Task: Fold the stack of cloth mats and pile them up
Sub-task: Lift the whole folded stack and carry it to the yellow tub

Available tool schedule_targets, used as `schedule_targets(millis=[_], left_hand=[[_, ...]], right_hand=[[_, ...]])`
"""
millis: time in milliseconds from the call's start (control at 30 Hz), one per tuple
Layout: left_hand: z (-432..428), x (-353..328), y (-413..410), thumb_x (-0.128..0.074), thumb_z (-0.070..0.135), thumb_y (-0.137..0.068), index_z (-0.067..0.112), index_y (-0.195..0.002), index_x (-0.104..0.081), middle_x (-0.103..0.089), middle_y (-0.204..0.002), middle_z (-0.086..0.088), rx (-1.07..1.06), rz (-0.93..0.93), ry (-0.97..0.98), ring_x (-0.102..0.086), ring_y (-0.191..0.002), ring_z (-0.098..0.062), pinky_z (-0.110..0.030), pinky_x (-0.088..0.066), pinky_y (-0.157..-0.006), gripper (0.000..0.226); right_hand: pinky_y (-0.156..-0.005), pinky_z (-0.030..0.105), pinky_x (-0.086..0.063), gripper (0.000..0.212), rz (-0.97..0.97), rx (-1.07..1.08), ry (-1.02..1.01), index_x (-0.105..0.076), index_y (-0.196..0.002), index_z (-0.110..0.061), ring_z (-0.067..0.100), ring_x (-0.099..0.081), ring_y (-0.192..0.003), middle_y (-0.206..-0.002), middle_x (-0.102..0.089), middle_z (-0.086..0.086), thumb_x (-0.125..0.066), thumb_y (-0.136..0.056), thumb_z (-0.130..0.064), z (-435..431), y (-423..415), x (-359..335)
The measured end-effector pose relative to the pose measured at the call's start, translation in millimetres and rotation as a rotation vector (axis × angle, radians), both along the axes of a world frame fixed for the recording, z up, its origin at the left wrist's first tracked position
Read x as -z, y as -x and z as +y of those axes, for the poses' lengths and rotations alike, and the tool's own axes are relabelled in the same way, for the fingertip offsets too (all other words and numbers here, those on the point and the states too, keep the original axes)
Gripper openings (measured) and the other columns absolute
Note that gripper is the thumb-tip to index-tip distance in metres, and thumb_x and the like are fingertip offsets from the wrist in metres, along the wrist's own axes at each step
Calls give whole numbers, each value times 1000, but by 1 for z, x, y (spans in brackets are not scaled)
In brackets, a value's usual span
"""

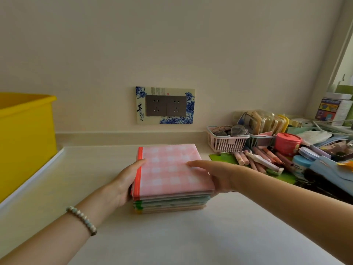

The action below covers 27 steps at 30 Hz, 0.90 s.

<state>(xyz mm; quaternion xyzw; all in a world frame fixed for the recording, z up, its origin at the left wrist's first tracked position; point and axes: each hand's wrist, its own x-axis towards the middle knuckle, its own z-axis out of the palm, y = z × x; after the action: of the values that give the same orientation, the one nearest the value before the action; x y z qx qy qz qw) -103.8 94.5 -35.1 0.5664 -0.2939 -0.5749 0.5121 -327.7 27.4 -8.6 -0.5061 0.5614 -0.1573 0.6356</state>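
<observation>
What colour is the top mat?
The top mat is pink-and-white checked with an orange edge; head view.

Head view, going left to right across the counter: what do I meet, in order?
Yellow bin → left hand → mat stack → right hand → red tub
</observation>
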Motion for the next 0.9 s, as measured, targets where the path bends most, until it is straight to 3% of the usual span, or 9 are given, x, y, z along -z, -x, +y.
schedule_targets(millis=[67,200,267,367,467,600,733,900], left_hand=[[3,-2,-28,-49,40,-94,11,-98,-68,-74,-84,-11,-14,-15,-4,-70,-71,-24,-29,-53,-63,35],[10,-6,-73,-51,37,-93,10,-90,-67,-73,-73,-10,-45,-24,-2,-70,-56,-20,-23,-50,-41,32],[13,-7,-92,-52,37,-93,10,-91,-67,-73,-73,-11,-54,-30,-1,-70,-56,-21,-23,-51,-41,31],[15,-6,-111,-53,38,-92,10,-93,-67,-73,-75,-11,-40,-38,-11,-70,-57,-21,-23,-53,-45,31],[15,0,-117,-55,40,-91,12,-94,-68,-74,-79,-10,-7,-47,-13,-71,-61,-20,-24,-54,-51,31],[14,7,-116,-54,42,-91,11,-93,-67,-74,-76,-10,8,-36,-13,-70,-59,-20,-25,-54,-49,33],[18,9,-119,-55,43,-90,10,-95,-67,-73,-76,-11,21,-25,-9,-70,-59,-22,-26,-54,-46,35],[26,9,-118,-54,46,-91,11,-100,-67,-74,-83,-11,52,1,55,-71,-66,-21,-26,-55,-50,38]], right_hand=[[-95,55,-46,32,-30,-40,9,-56,-101,-18,31,-60,-108,-123,-57,17,-67,-81,-42,-2,-23,3],[-87,50,-51,44,-78,-80,9,-58,-113,-16,28,-62,-90,-108,-59,18,-68,-80,-42,-3,-65,10],[-84,49,-52,59,-111,-94,-9,-50,-125,-12,28,-64,-90,-110,-60,19,-70,-78,-42,-4,-79,11],[-82,51,-53,93,-153,-95,-63,-26,-143,-6,37,-61,-103,-132,-48,25,-73,-73,-46,-8,-92,9],[-84,50,-51,104,-130,-58,-101,-19,-145,-3,37,-60,-100,-122,-53,24,-76,-69,-46,-8,-105,7],[-101,46,-42,85,-104,-49,-66,-42,-135,-9,31,-57,-113,-131,-54,15,-75,-68,-51,-2,-120,10],[-103,44,-43,69,-175,-62,1,-51,-129,-11,29,-57,-117,-131,-57,13,-71,-74,-48,11,-126,12],[-64,31,-57,37,-419,-10,42,-59,-113,-11,22,-70,-74,-86,-73,9,-60,-87,-37,29,-130,19]])
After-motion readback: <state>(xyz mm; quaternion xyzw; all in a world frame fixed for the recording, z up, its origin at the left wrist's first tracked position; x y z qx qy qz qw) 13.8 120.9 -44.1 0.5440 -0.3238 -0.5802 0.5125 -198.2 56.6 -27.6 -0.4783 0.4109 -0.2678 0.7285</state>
